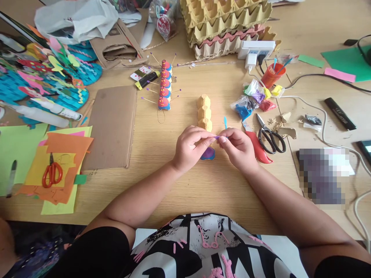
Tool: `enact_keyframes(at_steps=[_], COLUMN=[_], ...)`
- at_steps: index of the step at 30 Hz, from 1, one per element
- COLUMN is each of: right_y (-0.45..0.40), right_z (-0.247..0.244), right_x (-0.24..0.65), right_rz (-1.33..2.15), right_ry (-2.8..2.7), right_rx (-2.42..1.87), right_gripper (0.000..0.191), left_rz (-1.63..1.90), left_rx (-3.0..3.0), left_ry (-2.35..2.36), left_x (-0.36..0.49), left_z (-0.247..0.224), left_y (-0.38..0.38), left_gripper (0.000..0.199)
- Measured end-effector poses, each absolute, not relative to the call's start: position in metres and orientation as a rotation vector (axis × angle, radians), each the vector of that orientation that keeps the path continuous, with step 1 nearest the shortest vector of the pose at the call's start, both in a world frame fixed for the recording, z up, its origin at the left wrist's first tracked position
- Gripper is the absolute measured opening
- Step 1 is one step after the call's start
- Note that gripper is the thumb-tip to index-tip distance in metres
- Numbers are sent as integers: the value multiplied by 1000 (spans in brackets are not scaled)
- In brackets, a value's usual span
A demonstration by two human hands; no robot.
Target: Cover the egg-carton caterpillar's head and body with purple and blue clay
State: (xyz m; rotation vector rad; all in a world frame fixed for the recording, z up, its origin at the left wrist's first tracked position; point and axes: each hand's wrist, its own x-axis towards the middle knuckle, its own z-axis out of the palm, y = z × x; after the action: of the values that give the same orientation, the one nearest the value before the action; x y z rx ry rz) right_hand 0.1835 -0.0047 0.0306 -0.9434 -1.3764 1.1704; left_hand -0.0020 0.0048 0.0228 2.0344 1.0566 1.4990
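Note:
My left hand (191, 147) and my right hand (238, 150) meet over the table, each pinching one end of a small piece of purple modelling clay (216, 137). Below them lies a yellow egg-carton strip (204, 110) with several bumps; my hands hide part of it. Its near end (208, 153) is covered in purple and blue. A light-blue clay tool (225, 122) lies just beyond my right hand. Farther left stands a similar decorated strip (165, 87) in red and blue, with purple-tipped sticks poking out of its sides.
Right of my hands are black-handled scissors (271, 135), a red-handled cutter (257, 147), clay packets (256, 96) and an orange cup (273, 75). Egg trays (226, 27) are stacked behind, beside a power strip (256, 49). Cardboard (111, 127), coloured paper and red scissors (52, 172) lie left.

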Motion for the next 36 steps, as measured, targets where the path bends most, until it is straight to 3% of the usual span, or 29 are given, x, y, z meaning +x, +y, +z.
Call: enact_keyframes(at_steps=[6, 12, 21, 24, 30, 36], right_y=[-6, -4, -4, -4, -4, 0], right_z=[28, 30, 28, 28, 31, 26], right_x=[186, 185, 182, 181, 180, 180], right_rz=[1045, 1140, 1146, 1133, 1166, 1110], right_ry=[-1433, -1455, -1379, -1401, -1399, -1413], right_rx=[-950, -1004, -965, -977, -997, -1022], right_gripper=[34, 43, 33, 36, 40, 42], left_rz=[1452, 1436, 1467, 1437, 1511, 1465], left_rx=[2001, 1977, 2013, 2003, 2033, 2041], left_ry=[1041, 1104, 1092, 1082, 1047, 1105], left_x=[-1, -2, 0, 0, -2, -3], left_z=[23, 24, 24, 23, 18, 22], left_y=[2, 2, 3, 3, 7, 5], left_gripper=[18, 12, 15, 21, 10, 17])
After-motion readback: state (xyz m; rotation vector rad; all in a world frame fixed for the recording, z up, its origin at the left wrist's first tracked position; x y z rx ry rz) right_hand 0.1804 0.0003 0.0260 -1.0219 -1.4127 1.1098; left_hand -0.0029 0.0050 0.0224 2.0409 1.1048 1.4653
